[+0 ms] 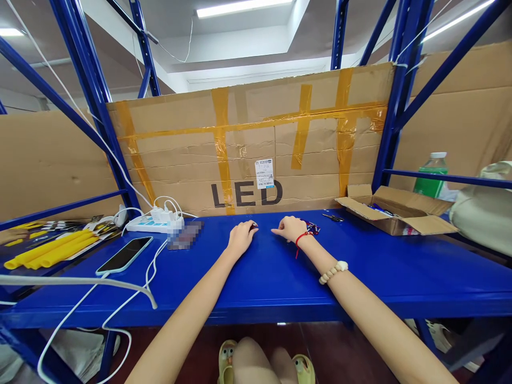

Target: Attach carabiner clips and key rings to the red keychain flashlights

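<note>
Over the blue tabletop (256, 272), my left hand (241, 238) is closed, its fingers curled together. A small dark piece (254, 226) shows at its fingertips, too small to name. To its right, a short gap away, my right hand (291, 228) has its thumb stretched out to the left and apart from its bent fingers. Nothing shows in its grasp, though the palm side is hidden. Just beyond the right wrist lies a small dark, red-and-blue patterned item (312, 228), partly covered by the hand. A small black object (333, 217) lies farther right.
An open cardboard box (396, 210) stands at the right back. A phone (125, 255), a white power strip (154, 224) and trailing white cables are at left, beside yellow tubes (56, 249). A taped cardboard panel (184, 160) closes the back. Another person's hand (14, 235) shows at far left.
</note>
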A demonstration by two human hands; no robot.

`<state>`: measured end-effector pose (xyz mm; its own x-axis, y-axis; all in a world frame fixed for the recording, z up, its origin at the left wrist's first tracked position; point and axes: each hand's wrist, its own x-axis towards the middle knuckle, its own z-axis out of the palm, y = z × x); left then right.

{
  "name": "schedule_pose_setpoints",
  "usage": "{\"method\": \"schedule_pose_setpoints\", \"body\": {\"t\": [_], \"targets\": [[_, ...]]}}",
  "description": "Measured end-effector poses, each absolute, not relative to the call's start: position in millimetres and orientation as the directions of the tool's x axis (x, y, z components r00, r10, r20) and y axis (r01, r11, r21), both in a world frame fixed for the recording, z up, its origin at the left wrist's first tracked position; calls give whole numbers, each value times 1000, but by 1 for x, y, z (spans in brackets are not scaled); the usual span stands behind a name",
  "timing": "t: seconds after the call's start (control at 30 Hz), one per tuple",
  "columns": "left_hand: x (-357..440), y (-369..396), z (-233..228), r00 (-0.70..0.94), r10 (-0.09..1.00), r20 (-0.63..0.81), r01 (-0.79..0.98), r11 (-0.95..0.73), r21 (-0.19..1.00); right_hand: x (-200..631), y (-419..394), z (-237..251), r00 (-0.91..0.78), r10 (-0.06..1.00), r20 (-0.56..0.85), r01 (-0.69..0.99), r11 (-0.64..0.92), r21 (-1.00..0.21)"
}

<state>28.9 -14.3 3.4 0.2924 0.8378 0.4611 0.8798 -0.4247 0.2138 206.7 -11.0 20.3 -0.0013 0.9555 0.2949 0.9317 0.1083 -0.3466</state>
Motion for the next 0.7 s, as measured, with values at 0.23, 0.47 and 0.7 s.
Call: {"method": "schedule_pose_setpoints", "body": {"t": [0.23,0.47,0.7], "targets": [[29,-14,2,306,826,474,866,-449,222,208,-14,22,52,983,176,941,11,-338],[29,-13,1,315,826,468,858,-459,231,202,-11,16,-50,998,46,849,67,-524],[29,-13,1,331,823,462,857,-467,218,196,-7,12,-123,984,127,803,174,-570]]}}
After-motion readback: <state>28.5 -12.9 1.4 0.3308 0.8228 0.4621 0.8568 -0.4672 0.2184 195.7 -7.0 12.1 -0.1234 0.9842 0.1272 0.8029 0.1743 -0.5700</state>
